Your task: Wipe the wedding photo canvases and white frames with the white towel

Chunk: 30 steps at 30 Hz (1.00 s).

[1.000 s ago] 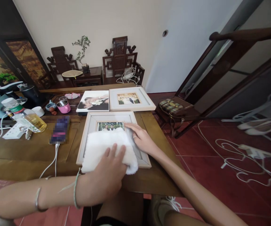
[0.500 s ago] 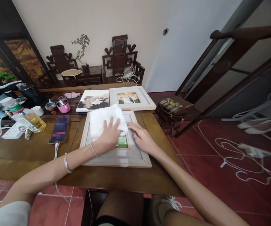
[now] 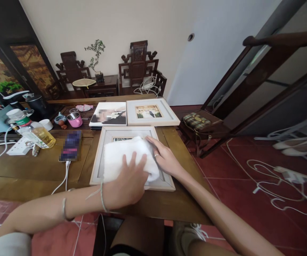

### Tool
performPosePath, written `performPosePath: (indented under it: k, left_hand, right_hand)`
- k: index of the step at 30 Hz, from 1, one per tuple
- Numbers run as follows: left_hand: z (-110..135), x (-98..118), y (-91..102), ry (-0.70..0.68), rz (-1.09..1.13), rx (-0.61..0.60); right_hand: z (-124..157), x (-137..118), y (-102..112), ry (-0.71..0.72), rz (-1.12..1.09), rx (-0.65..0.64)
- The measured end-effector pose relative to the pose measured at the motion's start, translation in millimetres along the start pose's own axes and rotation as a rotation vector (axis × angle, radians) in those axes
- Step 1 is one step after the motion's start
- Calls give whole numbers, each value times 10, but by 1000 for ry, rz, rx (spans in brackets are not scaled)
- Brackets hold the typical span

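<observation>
A folded white cloth [image 3: 116, 156] lies over the glass of a light wooden picture frame [image 3: 97, 160] with a pale grey mat. My left hand [image 3: 132, 177] presses flat on the cloth, fingers spread and pointing away from me. Only a strip of the framed picture [image 3: 123, 139] shows above the cloth; the rest is covered. On the frame's right side rests my right hand [image 3: 166, 160], its fingers stretched out along the edge, close to the cloth. The cloth's right corner is bunched up near my left thumb.
Behind the frame lie a photo panel [image 3: 111, 111] and another framed picture [image 3: 166, 113]. To the left are a charging phone [image 3: 70, 145], a tilted bottle [image 3: 41, 133], a pink cup [image 3: 75, 120] and a power strip [image 3: 17, 146]. A plaid bag [image 3: 196, 121] sits on the chair at right.
My left hand has slid the cloth toward me across the frame, uncovering its top part and covering the lower picture. My right hand stays at the frame's right edge.
</observation>
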<state>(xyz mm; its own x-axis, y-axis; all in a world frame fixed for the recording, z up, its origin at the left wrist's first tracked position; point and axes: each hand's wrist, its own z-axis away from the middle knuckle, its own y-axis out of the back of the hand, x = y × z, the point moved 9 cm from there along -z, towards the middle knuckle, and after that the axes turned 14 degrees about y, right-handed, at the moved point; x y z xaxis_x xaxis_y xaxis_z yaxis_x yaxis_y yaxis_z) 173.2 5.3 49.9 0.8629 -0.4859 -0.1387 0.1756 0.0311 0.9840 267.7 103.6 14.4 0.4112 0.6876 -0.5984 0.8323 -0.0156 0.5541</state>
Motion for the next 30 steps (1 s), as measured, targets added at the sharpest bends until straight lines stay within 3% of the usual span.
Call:
performPosePath:
  k: [4, 8, 11, 14, 17, 20, 23, 27, 30]
  left_hand:
    - [-398, -163, -52, 27, -40, 109]
    - [-581, -203, -129, -111, -83, 158]
    - [-420, -119, -95, -227, -82, 165]
    - [-76, 38, -2, -318, -77, 144]
    - [227, 112, 90, -319, -50, 82]
    - [319, 7, 95, -247, -8, -22]
    - [171, -264, 25, -127, 19, -48]
    - [-246, -629, 37, -1, 79, 139]
    - [-600, -665, 183, -54, 217, 240]
  right_hand:
    - [14, -4, 27, 4, -22, 26]
    - [17, -16, 49, 31, -24, 44]
    - [17, 8, 48, 12, -24, 47]
    - [10, 23, 48, -19, -13, 48]
    - [-15, -16, 43, -10, -15, 40]
    - [-45, -90, 6, 37, -48, 4]
    - [-58, -126, -33, 69, -64, -33]
    - [-62, -128, -39, 104, -54, -30]
    - [-64, -129, -33, 124, -23, -32]
